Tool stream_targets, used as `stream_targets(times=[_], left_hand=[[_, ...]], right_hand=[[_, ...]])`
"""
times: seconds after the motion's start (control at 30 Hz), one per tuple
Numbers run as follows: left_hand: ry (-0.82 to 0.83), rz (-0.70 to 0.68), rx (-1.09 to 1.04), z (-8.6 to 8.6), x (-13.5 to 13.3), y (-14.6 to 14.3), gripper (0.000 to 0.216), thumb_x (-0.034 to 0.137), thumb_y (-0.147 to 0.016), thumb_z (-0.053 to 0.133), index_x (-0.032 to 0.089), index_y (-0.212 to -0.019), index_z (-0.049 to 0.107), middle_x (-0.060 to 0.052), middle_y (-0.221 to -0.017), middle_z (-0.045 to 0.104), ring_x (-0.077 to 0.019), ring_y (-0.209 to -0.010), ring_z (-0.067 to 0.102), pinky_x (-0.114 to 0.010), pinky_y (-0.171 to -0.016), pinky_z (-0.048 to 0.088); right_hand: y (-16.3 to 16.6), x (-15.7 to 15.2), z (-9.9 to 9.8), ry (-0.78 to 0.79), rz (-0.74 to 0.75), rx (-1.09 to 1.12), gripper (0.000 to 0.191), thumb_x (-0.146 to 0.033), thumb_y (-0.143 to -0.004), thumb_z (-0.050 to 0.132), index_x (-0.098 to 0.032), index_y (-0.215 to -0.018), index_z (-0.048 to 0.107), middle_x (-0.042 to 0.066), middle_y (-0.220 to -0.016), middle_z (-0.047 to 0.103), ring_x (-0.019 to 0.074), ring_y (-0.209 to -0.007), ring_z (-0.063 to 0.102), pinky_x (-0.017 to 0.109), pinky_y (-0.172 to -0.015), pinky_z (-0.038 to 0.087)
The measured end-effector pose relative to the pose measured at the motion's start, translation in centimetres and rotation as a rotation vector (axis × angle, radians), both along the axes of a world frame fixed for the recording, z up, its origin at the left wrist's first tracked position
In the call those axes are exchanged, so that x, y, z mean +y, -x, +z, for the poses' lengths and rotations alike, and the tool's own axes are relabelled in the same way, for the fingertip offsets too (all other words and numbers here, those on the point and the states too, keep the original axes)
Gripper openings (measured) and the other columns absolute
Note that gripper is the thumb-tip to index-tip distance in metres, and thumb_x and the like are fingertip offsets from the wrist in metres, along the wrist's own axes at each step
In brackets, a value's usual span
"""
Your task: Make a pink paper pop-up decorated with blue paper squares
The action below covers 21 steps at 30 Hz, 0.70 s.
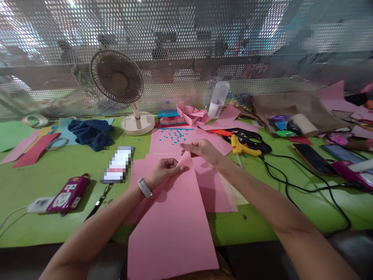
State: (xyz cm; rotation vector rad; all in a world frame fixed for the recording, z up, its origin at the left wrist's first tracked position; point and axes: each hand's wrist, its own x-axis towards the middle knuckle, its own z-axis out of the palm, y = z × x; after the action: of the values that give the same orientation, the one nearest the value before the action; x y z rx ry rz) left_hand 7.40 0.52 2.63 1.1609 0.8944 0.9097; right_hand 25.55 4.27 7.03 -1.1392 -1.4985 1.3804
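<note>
A large pink paper sheet (171, 229) slopes from the green table down over its front edge, its far corner folded up. My left hand (166, 169) pinches that folded part between thumb and fingers; a white watch band is on the wrist. On the far side of the fold, my right hand (201, 151) has its thumb and fingertips closed at the paper's tip. More pink sheets (214, 190) lie flat beneath. Just beyond the hands, small blue paper bits (176, 136) are scattered on another pink sheet.
A desk fan (116, 79) stands at the back left, near a dark blue cloth (90, 132). Left are a phone (118, 165) and a purple power strip (68, 194). A yellow glue gun (244, 147), black scissors (252, 140) and cables (288, 188) lie right. Perforated metal (180, 46) closes off the back.
</note>
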Motion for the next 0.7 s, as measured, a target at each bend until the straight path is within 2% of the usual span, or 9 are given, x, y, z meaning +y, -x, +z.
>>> stream_targets(times=[0.07,0.17,0.37,0.47,0.7], left_hand=[[-0.015,0.005,0.006,-0.10,0.13,0.11,0.044,0.040,-0.063,0.084,0.015,-0.055,0.049,0.007,-0.050,0.047,-0.0044,-0.049,0.047,-0.024,-0.067,0.050],[-0.026,-0.004,0.056,-0.25,0.30,0.29,0.044,0.042,-0.065,0.083,0.015,-0.057,0.048,0.008,-0.049,0.043,-0.0037,-0.046,0.040,-0.022,-0.057,0.045],[-0.028,-0.011,0.093,-0.30,0.33,0.47,0.045,0.045,-0.063,0.083,0.015,-0.058,0.050,0.007,-0.050,0.043,-0.0051,-0.047,0.039,-0.021,-0.047,0.034],[-0.008,-0.009,0.099,-0.27,0.25,0.46,0.043,0.045,-0.063,0.083,0.014,-0.060,0.052,0.006,-0.052,0.046,-0.0048,-0.047,0.040,-0.020,-0.046,0.031],[-0.007,-0.009,0.093,-0.14,0.31,0.45,0.046,0.043,-0.062,0.084,0.014,-0.055,0.048,0.007,-0.049,0.044,-0.0037,-0.047,0.040,-0.021,-0.051,0.038]], right_hand=[[0.31,-0.30,-0.29,-0.078,0.001,-0.038,0.046,-0.056,-0.060,0.078,-0.015,-0.057,0.060,-0.004,-0.054,0.052,0.0073,-0.053,0.043,0.024,-0.054,0.035],[0.46,-0.40,-0.50,-0.108,-0.030,-0.044,0.046,-0.056,-0.058,0.079,-0.015,-0.056,0.059,-0.005,-0.053,0.049,0.0072,-0.053,0.039,0.025,-0.053,0.031],[0.47,-0.29,-0.27,-0.052,-0.044,-0.026,0.045,-0.055,-0.053,0.082,-0.014,-0.057,0.063,-0.004,-0.052,0.050,0.0081,-0.054,0.041,0.025,-0.055,0.035],[0.46,-0.22,-0.33,-0.039,-0.028,-0.021,0.045,-0.055,-0.055,0.081,-0.014,-0.057,0.064,-0.004,-0.052,0.050,0.0081,-0.054,0.042,0.025,-0.055,0.037],[0.27,0.06,-0.71,-0.041,-0.023,-0.032,0.043,-0.053,-0.057,0.081,-0.012,-0.063,0.069,-0.003,-0.053,0.054,0.0088,-0.055,0.046,0.025,-0.057,0.041]])
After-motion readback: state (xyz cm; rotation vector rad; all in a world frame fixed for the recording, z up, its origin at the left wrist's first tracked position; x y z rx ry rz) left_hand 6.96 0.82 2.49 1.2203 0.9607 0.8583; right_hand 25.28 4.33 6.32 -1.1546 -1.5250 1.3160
